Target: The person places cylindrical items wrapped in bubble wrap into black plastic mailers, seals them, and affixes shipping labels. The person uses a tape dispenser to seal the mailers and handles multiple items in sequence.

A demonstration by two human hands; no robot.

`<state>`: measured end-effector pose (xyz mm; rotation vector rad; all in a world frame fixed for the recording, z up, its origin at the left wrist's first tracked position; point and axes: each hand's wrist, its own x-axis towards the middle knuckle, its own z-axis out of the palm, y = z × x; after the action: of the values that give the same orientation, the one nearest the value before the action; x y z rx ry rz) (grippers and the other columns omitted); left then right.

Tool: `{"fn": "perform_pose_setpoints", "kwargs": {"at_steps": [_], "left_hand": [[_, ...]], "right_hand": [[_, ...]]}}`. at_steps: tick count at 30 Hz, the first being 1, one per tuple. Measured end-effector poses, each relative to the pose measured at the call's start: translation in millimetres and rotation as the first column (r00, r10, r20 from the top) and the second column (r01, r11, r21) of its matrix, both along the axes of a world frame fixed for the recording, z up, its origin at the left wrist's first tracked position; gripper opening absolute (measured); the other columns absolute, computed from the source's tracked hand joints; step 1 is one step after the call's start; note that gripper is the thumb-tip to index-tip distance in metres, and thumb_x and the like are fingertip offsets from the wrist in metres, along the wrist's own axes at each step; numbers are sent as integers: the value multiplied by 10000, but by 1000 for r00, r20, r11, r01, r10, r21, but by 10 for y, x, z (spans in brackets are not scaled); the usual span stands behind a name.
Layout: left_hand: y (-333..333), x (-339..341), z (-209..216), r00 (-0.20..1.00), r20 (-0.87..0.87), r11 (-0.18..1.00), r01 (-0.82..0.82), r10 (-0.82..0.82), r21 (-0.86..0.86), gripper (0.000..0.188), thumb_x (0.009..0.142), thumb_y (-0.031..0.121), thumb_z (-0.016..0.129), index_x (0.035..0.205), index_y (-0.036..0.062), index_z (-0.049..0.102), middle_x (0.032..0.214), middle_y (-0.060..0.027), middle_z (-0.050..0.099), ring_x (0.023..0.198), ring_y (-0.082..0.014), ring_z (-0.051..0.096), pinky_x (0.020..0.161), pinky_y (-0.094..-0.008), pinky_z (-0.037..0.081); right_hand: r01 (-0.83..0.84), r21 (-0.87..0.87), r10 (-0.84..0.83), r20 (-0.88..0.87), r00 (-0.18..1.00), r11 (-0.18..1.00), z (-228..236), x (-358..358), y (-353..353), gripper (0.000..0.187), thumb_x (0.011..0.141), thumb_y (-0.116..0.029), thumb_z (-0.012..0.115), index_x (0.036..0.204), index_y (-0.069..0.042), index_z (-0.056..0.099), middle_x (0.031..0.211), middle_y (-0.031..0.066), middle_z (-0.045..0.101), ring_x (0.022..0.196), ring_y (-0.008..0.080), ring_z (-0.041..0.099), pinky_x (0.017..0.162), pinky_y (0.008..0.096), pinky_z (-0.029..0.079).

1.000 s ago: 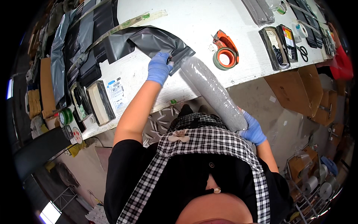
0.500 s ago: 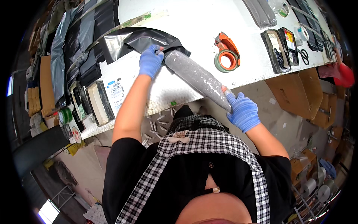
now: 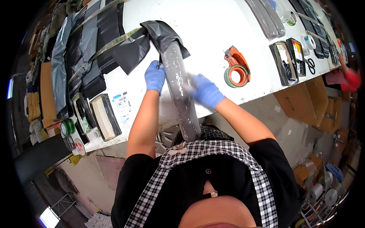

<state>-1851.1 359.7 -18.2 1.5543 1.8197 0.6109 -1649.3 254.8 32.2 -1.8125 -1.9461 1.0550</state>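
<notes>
A long grey parcel (image 3: 181,91) in shiny clear wrap lies over the table's near edge. Its far end sits inside the mouth of a black plastic mailing bag (image 3: 161,33), and its near end reaches my apron. My left hand (image 3: 154,77), in a blue glove, is closed at the parcel's left side, where a dark bit of the bag's edge seems pinched between the fingers. On the parcel's right side is my right hand (image 3: 206,91), also gloved; its fingers are smeared by motion, so their grip is unclear.
An orange tape dispenser (image 3: 236,68) lies to the right on the white table (image 3: 205,34). Open boxes (image 3: 104,116) and a label sheet (image 3: 121,106) are at left. More grey parcels (image 3: 266,19), a tool box (image 3: 283,62) and scissors (image 3: 310,66) lie far right. Cardboard boxes (image 3: 304,100) stand below.
The parcel has swung from slanting right to nearly straight toward me, its far end now deeper in the bag. My right hand has moved left and up from the near end to its side.
</notes>
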Motion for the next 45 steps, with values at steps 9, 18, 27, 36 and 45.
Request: {"fn": "perform_pose_setpoints", "kwargs": {"at_steps": [9, 18, 27, 36, 45], "left_hand": [[-615, -187, 270, 977, -131, 969, 186, -165, 162, 110, 860, 112, 596, 884, 4, 603, 783, -178, 642, 698, -310, 608, 662, -360, 485], [-2019, -723, 56, 896, 348, 777, 422, -278, -467, 405, 864, 58, 608, 1256, 29, 508, 1075, -128, 650, 971, -228, 620, 857, -331, 479], [-1587, 105, 397, 956, 280, 902, 44, 88, -430, 795, 740, 64, 774, 1382, 8, 308, 1209, -165, 553, 1048, -251, 562, 936, -342, 459], [-1264, 397, -221, 850, 527, 992, 40, 28, -116, 787, 709, 128, 774, 1365, 16, 353, 1250, -146, 518, 1082, -226, 525, 954, -343, 440], [-1260, 228, -399, 888, 456, 998, 64, -61, 9, 843, 744, 128, 751, 1444, 50, 289, 1281, -131, 511, 1101, -226, 540, 952, -335, 453]], "right_hand": [[386, 215, -321, -284, 903, 897, -205, -231, 500, 205, 903, -246, 537, 967, -60, 595, 908, 203, 608, 891, 371, 592, 837, 453, 462], [-329, -223, 282, -219, 934, 918, -373, 123, -967, 238, 848, -262, 595, 1010, -91, 631, 943, 184, 639, 931, 386, 615, 833, 461, 482], [486, 284, -547, 200, 813, 826, 433, 2066, -686, 310, 901, -317, 457, 965, -100, 668, 935, 197, 663, 897, 373, 635, 831, 457, 499], [448, 306, -521, 686, 508, 840, -142, 5106, -288, 278, 825, -152, 617, 1090, -151, 698, 1069, 139, 671, 1012, 302, 642, 886, 417, 505], [321, 161, -328, 744, 582, 933, -305, 5487, -17, 204, 839, -252, 592, 954, -130, 707, 917, 151, 686, 882, 338, 659, 784, 446, 521]]}}
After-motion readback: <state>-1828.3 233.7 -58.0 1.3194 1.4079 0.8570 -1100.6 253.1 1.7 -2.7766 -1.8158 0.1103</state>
